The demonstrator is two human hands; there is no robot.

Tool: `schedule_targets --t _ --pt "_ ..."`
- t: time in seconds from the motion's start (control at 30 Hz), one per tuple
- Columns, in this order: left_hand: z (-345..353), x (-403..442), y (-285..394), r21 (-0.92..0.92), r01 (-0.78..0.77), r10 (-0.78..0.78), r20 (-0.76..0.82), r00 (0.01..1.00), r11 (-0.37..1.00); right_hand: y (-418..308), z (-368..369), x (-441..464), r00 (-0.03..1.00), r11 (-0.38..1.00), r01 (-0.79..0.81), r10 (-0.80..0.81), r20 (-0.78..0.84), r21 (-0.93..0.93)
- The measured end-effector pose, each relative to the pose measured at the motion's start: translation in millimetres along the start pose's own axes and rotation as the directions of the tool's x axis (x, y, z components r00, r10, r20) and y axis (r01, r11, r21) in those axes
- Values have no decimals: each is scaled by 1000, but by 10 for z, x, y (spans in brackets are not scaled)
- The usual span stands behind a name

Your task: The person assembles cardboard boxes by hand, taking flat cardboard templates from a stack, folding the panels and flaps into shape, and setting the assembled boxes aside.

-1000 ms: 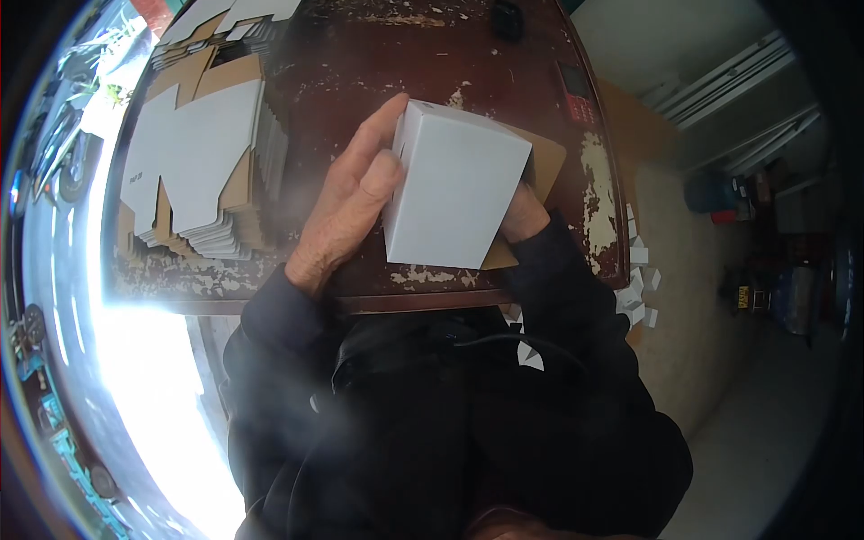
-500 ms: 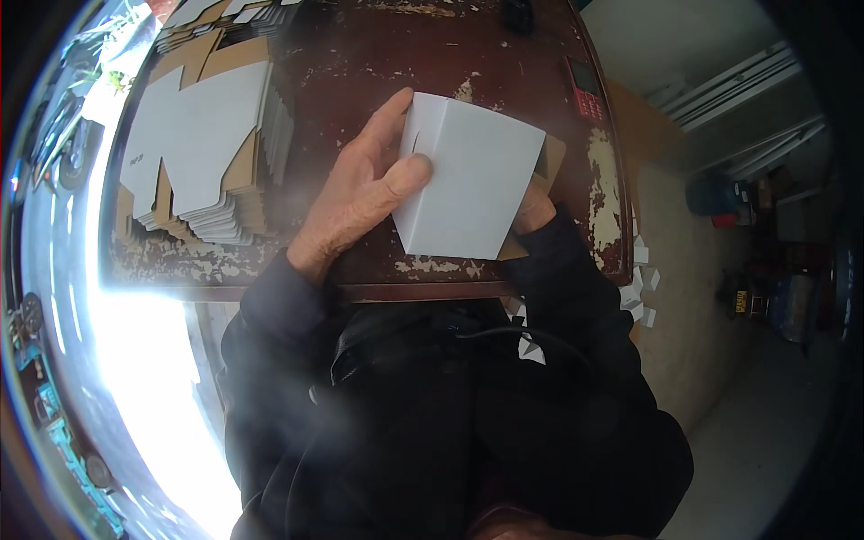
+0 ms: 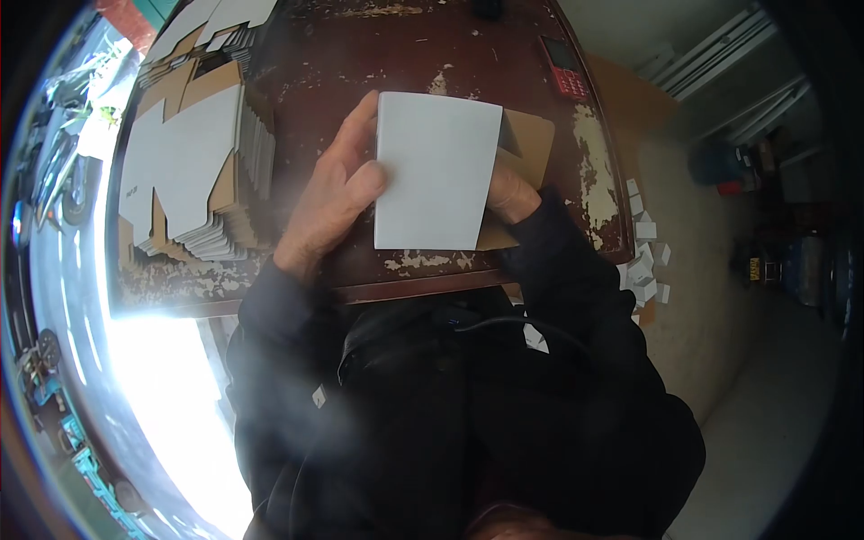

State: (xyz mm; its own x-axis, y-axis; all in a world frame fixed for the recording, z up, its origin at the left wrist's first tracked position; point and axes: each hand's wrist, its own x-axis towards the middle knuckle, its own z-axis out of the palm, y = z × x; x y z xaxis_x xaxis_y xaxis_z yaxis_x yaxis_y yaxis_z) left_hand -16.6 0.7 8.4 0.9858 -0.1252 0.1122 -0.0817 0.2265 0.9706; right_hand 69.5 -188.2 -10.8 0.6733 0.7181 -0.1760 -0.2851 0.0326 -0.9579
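Observation:
A white cardboard box (image 3: 436, 171) is held up above the table's near side, with its brown inner flap (image 3: 533, 148) standing out at the open right end. My left hand (image 3: 333, 184) grips the closed left end, thumb bent at the edge and fingers running up along the side, partly behind it. Into the open end reaches my right hand (image 3: 513, 195); only its wrist and back show, and the fingers are hidden inside the box.
Flat, unfolded cartons lie in a tall stack (image 3: 184, 162) on the table's left, with more cartons (image 3: 202, 31) behind. A red phone (image 3: 565, 67) lies near the right edge of the worn brown table (image 3: 360, 54). Several small white boxes (image 3: 643, 265) are on the floor at right.
The box has turned so its left end no longer faces me and its broad white side is squarer to view. More of the brown flap shows. Both hands stay at its ends.

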Motion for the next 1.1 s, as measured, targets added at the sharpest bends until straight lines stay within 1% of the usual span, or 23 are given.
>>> schedule_targets --t 0.07,0.1,0.23,0.27,0.33,0.4,0.6,0.67,0.73,0.77,0.9,0.93,1.0,1.07,1.1 --pt "-4 -14 10 67 -39 35 57 998 997 -72 59 -46 999 999 38 -39 -20 -10" --pt "16 -15 30 70 -38 33 67 997 997 -122 83 -55 999 999 44 -44 -28 -6" --pt "102 -25 166 34 69 -70 8 998 997 -304 174 -62 998 989 -49 52 19 -136" --pt "107 -24 170 40 72 -72 18 997 997 -262 168 -40 999 991 -43 45 11 -130" --pt "100 -27 151 48 77 -75 -42 996 996 -62 128 43 994 969 111 -103 48 -222" --pt "83 -37 119 56 86 -80 -101 992 995 90 107 100 966 917 258 -240 95 -305" --pt "27 -25 -1 26 107 -104 -107 989 994 -148 282 6 966 944 258 -256 38 -205" --pt "-8 -12 -25 -105 96 -117 -219 969 990 -239 265 2 941 830 340 -297 164 -442" --pt "-58 3 -50 -234 62 -140 -334 932 970 -364 252 -5 908 646 420 -295 298 -637" --pt "-88 -10 -71 -228 64 -140 -335 932 971 -464 264 -40 906 648 422 -299 299 -633" --pt "-244 -129 -106 -211 1 -106 -489 866 977 -941 356 -349 940 573 313 -70 335 -757" --pt "-248 -113 -108 -206 11 -112 -486 867 978 -983 343 -421 941 581 311 -74 331 -752" --pt "-263 -79 -105 -329 -54 -115 -475 873 943 -1019 312 -558 884 463 468 -255 393 -753" --pt "-291 -76 -99 -440 -116 -120 -472 874 890 -1000 319 -661 786 321 596 -419 454 -736" --pt "-347 -97 -115 -434 -105 -129 -476 870 895 -987 334 -704 786 335 598 -423 451 -729"
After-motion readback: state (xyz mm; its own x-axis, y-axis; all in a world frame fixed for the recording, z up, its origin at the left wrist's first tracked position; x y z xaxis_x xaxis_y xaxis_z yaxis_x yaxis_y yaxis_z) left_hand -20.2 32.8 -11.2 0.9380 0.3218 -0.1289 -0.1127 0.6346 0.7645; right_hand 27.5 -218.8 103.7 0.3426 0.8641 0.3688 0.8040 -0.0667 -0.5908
